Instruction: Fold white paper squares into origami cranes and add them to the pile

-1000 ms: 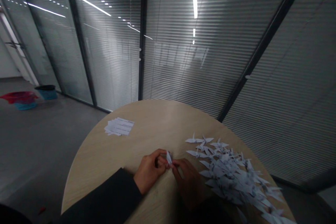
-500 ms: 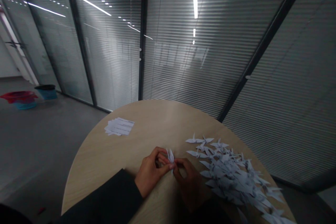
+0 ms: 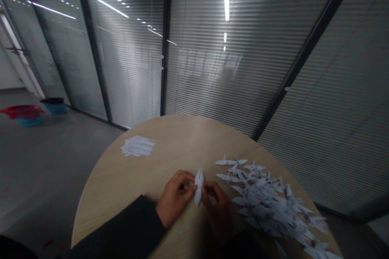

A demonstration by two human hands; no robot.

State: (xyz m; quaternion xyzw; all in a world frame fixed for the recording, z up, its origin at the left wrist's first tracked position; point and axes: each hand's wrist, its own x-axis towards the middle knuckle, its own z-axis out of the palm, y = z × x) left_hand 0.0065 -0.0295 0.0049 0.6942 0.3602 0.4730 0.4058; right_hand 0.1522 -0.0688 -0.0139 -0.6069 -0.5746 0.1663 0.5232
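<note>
Head-worn view, forward and down onto a round wooden table point(image 3: 179, 139)

On the counter point(image 3: 179, 137): one stack of sheets point(image 3: 138, 146), one heap of paper cranes point(image 3: 267, 198), too many for counting. Above it: one left hand point(image 3: 175, 198), one right hand point(image 3: 217, 214), one folded crane point(image 3: 198, 187).

It's a dim room, lit from overhead: long white ceiling lights point(image 3: 226, 4) show as sharp glare, reflected high above the left hand point(image 3: 176, 198) in the glass partition with grey slatted blinds point(image 3: 243, 68). The right hand point(image 3: 217, 214) sits in deep shadow, darker than the left, and the round pale-wood table point(image 3: 182, 137) turns murky around both. Dark straight partition frames point(image 3: 306, 48) lean sharply toward the edges, bent by the wide lens, and a small square patch point(image 3: 227, 73) above the right hand is blurred out.
</note>
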